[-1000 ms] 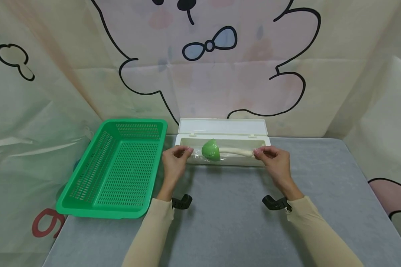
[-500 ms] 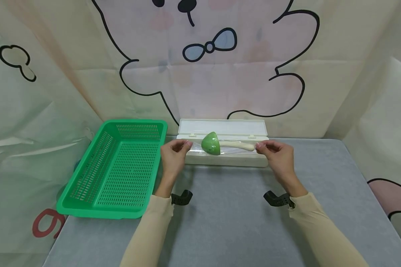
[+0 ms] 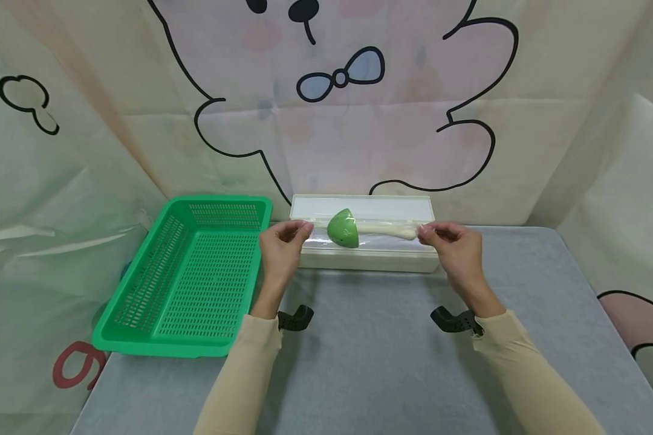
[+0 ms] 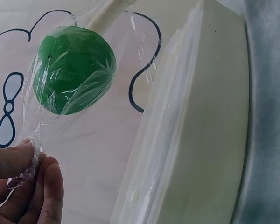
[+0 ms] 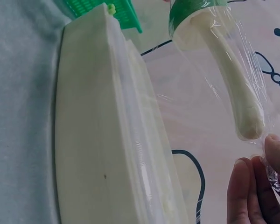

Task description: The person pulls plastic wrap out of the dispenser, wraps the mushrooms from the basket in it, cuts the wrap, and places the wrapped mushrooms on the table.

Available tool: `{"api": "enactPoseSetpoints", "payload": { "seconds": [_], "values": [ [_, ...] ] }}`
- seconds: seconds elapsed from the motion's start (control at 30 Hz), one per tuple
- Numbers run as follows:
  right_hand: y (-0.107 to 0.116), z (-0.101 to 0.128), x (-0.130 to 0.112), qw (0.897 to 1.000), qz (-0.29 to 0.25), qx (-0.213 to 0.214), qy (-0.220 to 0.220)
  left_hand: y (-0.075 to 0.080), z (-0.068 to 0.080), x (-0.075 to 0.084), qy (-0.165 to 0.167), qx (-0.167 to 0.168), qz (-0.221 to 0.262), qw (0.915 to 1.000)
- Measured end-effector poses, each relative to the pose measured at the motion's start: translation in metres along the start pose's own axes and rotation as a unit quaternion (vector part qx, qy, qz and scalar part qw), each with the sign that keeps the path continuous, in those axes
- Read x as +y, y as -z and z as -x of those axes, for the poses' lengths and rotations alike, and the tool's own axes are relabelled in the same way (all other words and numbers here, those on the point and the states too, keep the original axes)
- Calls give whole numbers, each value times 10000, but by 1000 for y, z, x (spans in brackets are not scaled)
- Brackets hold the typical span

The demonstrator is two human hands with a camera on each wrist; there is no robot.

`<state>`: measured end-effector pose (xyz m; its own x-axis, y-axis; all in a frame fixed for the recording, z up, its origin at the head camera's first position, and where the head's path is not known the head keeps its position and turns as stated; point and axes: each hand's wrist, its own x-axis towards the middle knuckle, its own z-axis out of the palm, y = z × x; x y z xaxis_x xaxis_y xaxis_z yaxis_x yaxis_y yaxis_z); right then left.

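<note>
A toy mushroom (image 3: 344,229) with a green cap (image 4: 73,70) and a cream stem (image 5: 233,70) hangs in clear plastic wrap (image 4: 84,121) above an open white dispenser box (image 3: 364,257). My left hand (image 3: 283,244) pinches the wrap's left end, fingertips (image 4: 25,161) bunching the film. My right hand (image 3: 451,241) pinches the wrap's right end just past the stem tip, fingertips (image 5: 256,182) on the film. The film trails down into the box (image 5: 102,149).
A green perforated basket (image 3: 185,272) sits on the grey table (image 3: 370,362) left of the box. Printed cloth backdrops hang behind and at both sides. Black wrist mounts (image 3: 296,318) show under both forearms.
Both hands have lifted the wrapped mushroom up and slightly away from me, out of the box, drawing the film taut above it.
</note>
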<state>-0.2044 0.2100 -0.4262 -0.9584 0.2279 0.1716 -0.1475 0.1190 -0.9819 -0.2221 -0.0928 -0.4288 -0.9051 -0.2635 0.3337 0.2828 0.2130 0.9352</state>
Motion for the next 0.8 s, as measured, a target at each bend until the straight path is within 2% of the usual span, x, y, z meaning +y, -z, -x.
{"api": "enactPoseSetpoints", "payload": {
  "seconds": [0.17, 0.4, 0.8],
  "values": [
    [-1, -1, -6, 9999, -149, 49, 35, 1, -1, 6, 4, 1, 49, 10000],
    [-2, -2, -14, 9970, -768, 18, 127, 2, -2, 11, 72, 3, 175, 9998],
    [-2, -1, -19, 9943, -1029, -42, 267, 5, -1, 16, 79, 2, 316, 9995]
  ]
}}
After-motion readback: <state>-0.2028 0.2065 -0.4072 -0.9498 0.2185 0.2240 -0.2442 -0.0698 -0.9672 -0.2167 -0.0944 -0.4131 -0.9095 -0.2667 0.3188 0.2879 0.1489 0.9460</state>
